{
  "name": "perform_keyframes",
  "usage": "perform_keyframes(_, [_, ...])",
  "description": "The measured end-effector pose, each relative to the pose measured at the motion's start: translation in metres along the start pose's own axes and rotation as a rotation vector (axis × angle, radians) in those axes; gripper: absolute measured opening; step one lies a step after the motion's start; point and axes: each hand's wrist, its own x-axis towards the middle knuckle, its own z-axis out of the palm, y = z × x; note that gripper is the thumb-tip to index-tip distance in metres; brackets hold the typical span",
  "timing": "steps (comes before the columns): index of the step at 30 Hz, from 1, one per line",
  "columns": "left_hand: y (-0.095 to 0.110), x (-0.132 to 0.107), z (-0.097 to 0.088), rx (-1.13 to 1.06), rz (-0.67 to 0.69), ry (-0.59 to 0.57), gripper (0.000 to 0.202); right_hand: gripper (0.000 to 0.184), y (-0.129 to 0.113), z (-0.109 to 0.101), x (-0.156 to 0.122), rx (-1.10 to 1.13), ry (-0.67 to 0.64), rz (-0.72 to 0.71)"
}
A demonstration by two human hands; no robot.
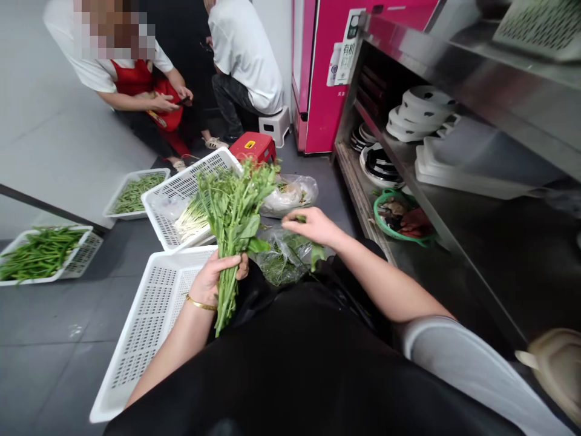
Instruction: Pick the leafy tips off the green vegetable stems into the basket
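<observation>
My left hand [216,280], with a gold bangle on the wrist, is closed around the stems of a bunch of leafy green stalks [236,212] held upright over my lap. My right hand [313,225] is out in front, fingers pinched on a small green piece above a clear plastic bag of greens [284,257] on the floor. A white perforated basket [154,321] lies empty beside my left knee. A second white basket [181,188] behind the bunch holds pale-stemmed greens.
Two white trays of green beans [43,253] [135,192] sit on the grey floor at left. Two people crouch or sit ahead by a red stool [253,147] and a white stool [275,125]. Steel shelving [454,200] with plates and a green basket [399,218] runs along my right.
</observation>
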Motion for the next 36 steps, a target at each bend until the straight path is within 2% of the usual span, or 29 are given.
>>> perform_keyframes(3, [-0.002,-0.003,0.005,0.091,-0.050,-0.045,0.017,0.038,-0.015,0.022,0.023,0.298,0.115,0.071])
perform_keyframes(5, [-0.003,-0.005,0.004,0.088,-0.060,-0.028,0.016,0.037,-0.016,0.030,0.026,0.379,0.140,0.116])
perform_keyframes(9, [-0.006,-0.008,-0.003,0.044,-0.050,0.059,0.019,0.043,-0.008,0.027,0.003,0.303,0.193,0.130])
perform_keyframes(13, [-0.009,-0.004,-0.005,0.045,-0.072,0.070,0.026,0.044,-0.015,0.016,-0.023,0.261,0.261,0.092])
perform_keyframes(18, [-0.008,0.004,0.004,0.116,-0.110,0.078,0.031,0.047,-0.028,0.009,-0.030,0.137,0.341,0.013])
perform_keyframes(21, [-0.008,0.006,0.008,0.149,-0.089,0.152,0.026,0.047,-0.025,0.010,-0.034,0.101,0.370,-0.001])
perform_keyframes(25, [-0.006,0.005,0.005,0.188,-0.043,0.278,0.023,0.041,-0.011,0.010,-0.037,0.074,0.279,0.035])
perform_keyframes(28, [-0.003,0.003,0.001,0.236,-0.003,0.338,0.024,0.033,-0.005,0.005,-0.044,-0.069,0.025,0.079])
perform_keyframes(30, [-0.003,0.002,-0.001,0.285,0.028,0.362,0.024,0.026,-0.010,0.002,-0.055,-0.276,-0.168,-0.016])
perform_keyframes(31, [-0.003,0.003,-0.002,0.310,0.044,0.370,0.024,0.023,-0.016,0.000,-0.062,-0.389,-0.224,-0.100])
perform_keyframes(33, [-0.004,0.003,-0.002,0.340,0.069,0.386,0.025,0.022,-0.032,-0.006,-0.073,-0.581,-0.228,-0.282])
perform_keyframes(36, [-0.005,0.004,0.000,0.338,0.058,0.397,0.027,0.025,-0.048,-0.028,-0.075,-0.679,-0.063,-0.409])
